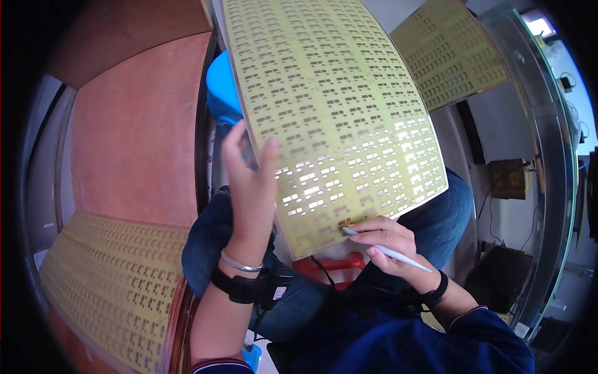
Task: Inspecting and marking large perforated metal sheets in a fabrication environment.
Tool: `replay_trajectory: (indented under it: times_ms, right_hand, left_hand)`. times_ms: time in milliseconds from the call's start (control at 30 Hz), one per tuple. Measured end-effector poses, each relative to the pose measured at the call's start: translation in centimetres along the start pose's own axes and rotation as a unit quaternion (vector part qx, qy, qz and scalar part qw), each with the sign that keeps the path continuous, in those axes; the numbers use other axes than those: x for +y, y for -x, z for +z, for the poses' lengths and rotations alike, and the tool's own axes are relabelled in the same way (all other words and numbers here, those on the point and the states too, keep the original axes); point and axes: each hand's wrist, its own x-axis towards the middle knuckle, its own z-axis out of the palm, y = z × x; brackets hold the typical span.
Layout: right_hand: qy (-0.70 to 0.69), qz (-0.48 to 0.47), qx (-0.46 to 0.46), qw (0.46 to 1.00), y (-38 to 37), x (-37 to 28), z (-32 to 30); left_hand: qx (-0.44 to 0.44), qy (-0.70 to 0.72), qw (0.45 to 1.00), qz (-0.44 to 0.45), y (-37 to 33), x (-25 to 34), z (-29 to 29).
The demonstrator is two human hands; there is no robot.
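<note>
A large yellow-green printed circuit board panel (324, 118) with rows of small coppery rectangles stands tilted in front of me, its lower end above my lap. My left hand (249, 181) is at the panel's left edge, thumb and fingers spread apart, the thumb side in front of the panel. Whether its fingers touch the edge I cannot tell. My right hand (389, 243) is closed round a slim white pen-shaped tool (398, 255). One end of that tool meets the panel near its bottom edge; the tapered end points to the lower right.
On my left stands a pinkish-brown board surface (137, 131), with a stack of similar panels (112, 280) nearer me. Another panel (451, 53) leans at the back right beside a glass-edged table (542, 156). A blue stool (222, 86) and a red object (336, 265) show around the panel.
</note>
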Motion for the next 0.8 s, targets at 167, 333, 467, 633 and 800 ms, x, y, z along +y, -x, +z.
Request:
replay_trajectory:
  times_ms: [167, 333, 467, 633, 800]
  right_hand:
    - [0.024, -0.036, 0.064, 0.997, 0.0, 1.9, 0.6]
    - [0.036, -0.028, 0.072, 0.996, -2.5, 1.7, -0.4]
    - [0.058, -0.067, 0.022, 0.996, -1.6, 1.8, -0.4]
    - [0.089, -0.087, 0.005, 0.992, -1.0, 1.7, -0.3]
    - [0.121, -0.095, -0.049, 0.987, -1.5, 1.2, -0.3]
  left_hand:
    - [-0.022, -0.001, 0.999, 0.039, -0.9, -1.6, 1.1]
    - [0.027, -0.047, 0.998, 0.027, -2.8, -1.7, 1.7]
    - [0.03, 0.087, 0.995, -0.042, -3.2, -1.8, 2.4]
    - [0.011, 0.196, 0.977, -0.085, -2.9, -1.4, 2.7]
    - [-0.008, 0.194, 0.974, -0.112, -2.9, -1.5, 2.4]
